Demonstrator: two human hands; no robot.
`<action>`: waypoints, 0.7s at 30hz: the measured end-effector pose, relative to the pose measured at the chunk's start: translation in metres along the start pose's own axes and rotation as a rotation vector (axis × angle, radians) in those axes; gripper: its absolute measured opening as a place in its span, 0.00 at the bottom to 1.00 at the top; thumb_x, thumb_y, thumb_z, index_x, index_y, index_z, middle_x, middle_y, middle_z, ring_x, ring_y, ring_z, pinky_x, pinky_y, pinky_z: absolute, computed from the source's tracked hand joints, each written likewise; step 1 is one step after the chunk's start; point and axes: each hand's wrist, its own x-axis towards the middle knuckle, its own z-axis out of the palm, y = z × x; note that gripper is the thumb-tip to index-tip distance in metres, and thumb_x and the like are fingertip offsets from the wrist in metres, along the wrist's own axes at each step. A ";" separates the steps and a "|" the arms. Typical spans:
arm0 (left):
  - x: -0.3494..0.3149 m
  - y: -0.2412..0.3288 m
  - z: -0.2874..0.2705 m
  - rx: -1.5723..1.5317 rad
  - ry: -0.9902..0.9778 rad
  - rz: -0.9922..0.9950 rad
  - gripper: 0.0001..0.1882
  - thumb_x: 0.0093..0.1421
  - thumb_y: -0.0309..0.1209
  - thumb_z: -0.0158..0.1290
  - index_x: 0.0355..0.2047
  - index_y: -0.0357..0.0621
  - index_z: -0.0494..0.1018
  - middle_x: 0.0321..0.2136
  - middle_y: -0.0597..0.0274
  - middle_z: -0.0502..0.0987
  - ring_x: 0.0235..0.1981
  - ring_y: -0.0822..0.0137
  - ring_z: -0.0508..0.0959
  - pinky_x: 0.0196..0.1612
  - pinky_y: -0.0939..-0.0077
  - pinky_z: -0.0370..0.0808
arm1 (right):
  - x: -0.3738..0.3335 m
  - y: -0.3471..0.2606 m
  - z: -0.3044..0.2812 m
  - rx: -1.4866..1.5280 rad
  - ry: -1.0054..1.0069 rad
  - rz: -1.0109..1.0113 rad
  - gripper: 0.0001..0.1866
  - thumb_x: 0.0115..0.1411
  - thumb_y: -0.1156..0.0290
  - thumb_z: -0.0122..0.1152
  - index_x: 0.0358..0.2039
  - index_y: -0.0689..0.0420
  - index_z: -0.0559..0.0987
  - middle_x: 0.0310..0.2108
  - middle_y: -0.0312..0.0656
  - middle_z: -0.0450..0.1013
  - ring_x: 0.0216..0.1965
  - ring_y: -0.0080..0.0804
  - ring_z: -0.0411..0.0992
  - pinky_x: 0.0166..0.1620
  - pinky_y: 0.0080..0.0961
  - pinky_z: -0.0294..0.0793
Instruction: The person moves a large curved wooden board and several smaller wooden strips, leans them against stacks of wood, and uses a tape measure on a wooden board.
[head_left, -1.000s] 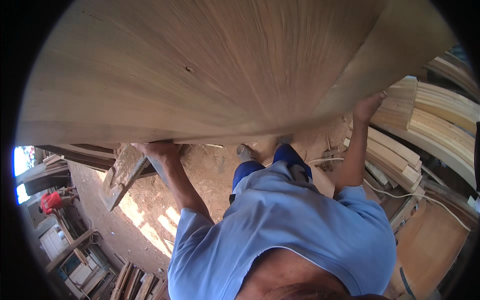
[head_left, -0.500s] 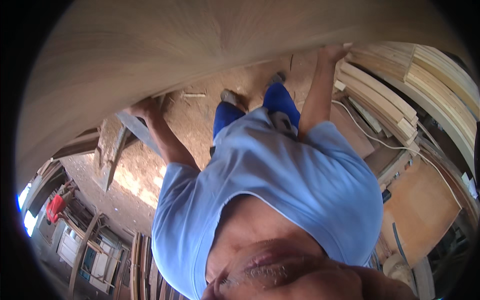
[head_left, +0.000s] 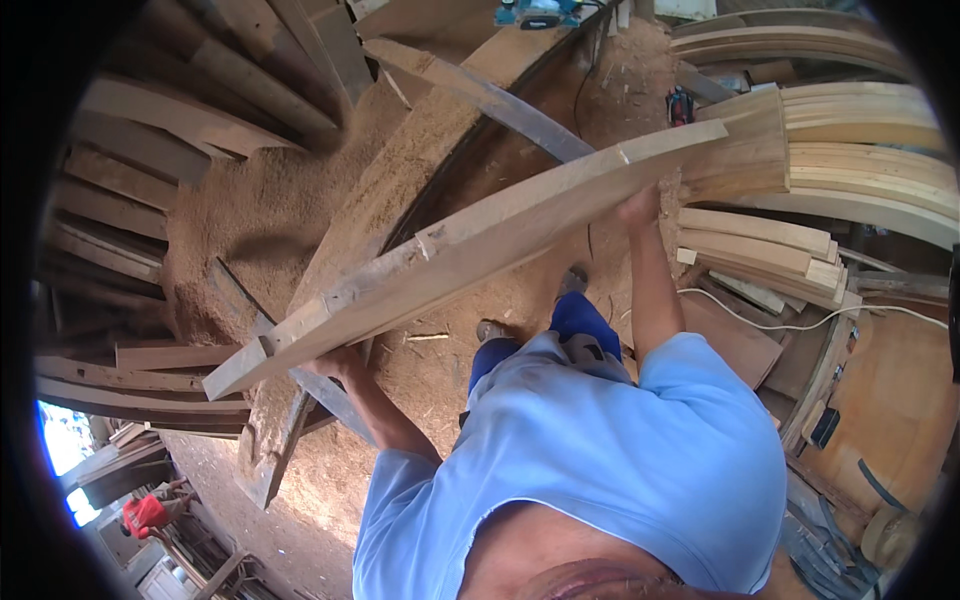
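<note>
One long wooden plank (head_left: 480,245) held edge-on across the view, left end low, right end high, over a sawdust floor (head_left: 300,215) with open room beneath. Left hand (head_left: 335,362) clamped under its lower end, right hand (head_left: 640,205) gripping its edge near the stacked boards (head_left: 860,180). Half a second ago the plank's broad face filled the upper view; now it is lowered and turned thin-side up.
</note>
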 end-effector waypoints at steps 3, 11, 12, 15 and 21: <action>-0.002 0.006 -0.005 0.064 0.139 0.119 0.21 0.62 0.40 0.44 0.41 0.29 0.68 0.35 0.46 0.74 0.32 0.57 0.78 0.35 0.60 0.80 | -0.008 -0.002 -0.011 -0.031 -0.117 0.029 0.20 0.66 0.59 0.44 0.53 0.56 0.68 0.48 0.39 0.70 0.49 0.35 0.70 0.50 0.32 0.72; 0.031 0.048 -0.037 0.882 0.150 0.619 0.12 0.56 0.33 0.53 0.22 0.38 0.75 0.23 0.57 0.78 0.20 0.63 0.78 0.23 0.69 0.76 | -0.038 -0.035 0.049 -0.182 -0.405 0.076 0.32 0.63 0.41 0.42 0.48 0.60 0.72 0.33 0.39 0.72 0.35 0.27 0.70 0.43 0.28 0.70; 0.036 0.047 -0.045 0.933 0.139 0.541 0.10 0.55 0.32 0.55 0.23 0.39 0.75 0.23 0.58 0.77 0.20 0.63 0.78 0.24 0.70 0.76 | -0.049 -0.054 0.071 -0.129 -0.560 0.164 0.36 0.62 0.37 0.42 0.49 0.61 0.71 0.32 0.40 0.72 0.34 0.26 0.69 0.42 0.27 0.69; 0.039 0.044 -0.072 1.204 0.119 0.471 0.07 0.51 0.30 0.58 0.26 0.40 0.75 0.23 0.59 0.77 0.21 0.62 0.77 0.26 0.70 0.76 | -0.078 -0.090 0.115 -0.242 -0.937 0.099 0.49 0.56 0.27 0.35 0.50 0.68 0.69 0.36 0.42 0.72 0.34 0.24 0.68 0.38 0.21 0.67; 0.032 0.042 -0.071 0.489 0.179 0.170 0.12 0.56 0.34 0.48 0.36 0.39 0.68 0.19 0.61 0.69 0.18 0.63 0.72 0.20 0.69 0.72 | -0.100 -0.104 0.118 -0.487 -0.907 -0.101 0.56 0.45 0.21 0.45 0.50 0.66 0.70 0.35 0.46 0.72 0.37 0.31 0.69 0.41 0.26 0.68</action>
